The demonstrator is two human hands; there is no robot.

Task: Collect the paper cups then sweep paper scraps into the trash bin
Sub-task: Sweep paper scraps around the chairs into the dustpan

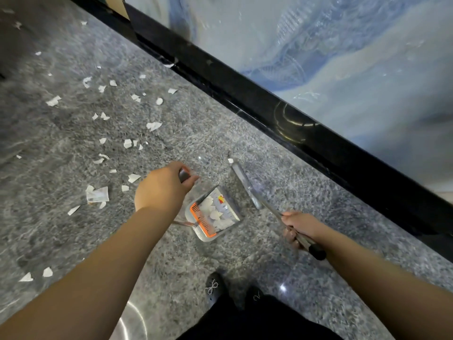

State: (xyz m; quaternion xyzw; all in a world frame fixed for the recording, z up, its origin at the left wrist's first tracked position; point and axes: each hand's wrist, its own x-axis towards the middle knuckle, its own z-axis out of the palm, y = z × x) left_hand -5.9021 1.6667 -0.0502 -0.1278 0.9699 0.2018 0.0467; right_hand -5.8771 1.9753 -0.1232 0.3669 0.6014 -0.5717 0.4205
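Grey speckled floor (73, 133) fills the view, bounded upper right by a black skirting (269, 106) under a pale wall panel. Paper scraps (154, 125) lie scattered across the floor, mostly left of the tools; one larger printed piece (98, 195) sits near the left forearm. Dustpan (213, 214), clear with an orange comb edge, is close to the floor at centre and already carries several white scraps. Broom (247, 185) head lies just right of the pan. Left hand (163, 186) is curled round the dustpan's upright handle; right hand (300, 228) is wrapped round the broom shaft near its black end cap. No cups or trash bin identifiable. Judgement: sweeping step in hand, partly done. Next move calls for carrying the broom left to the loose scraps and drawing them toward the pan mouth.
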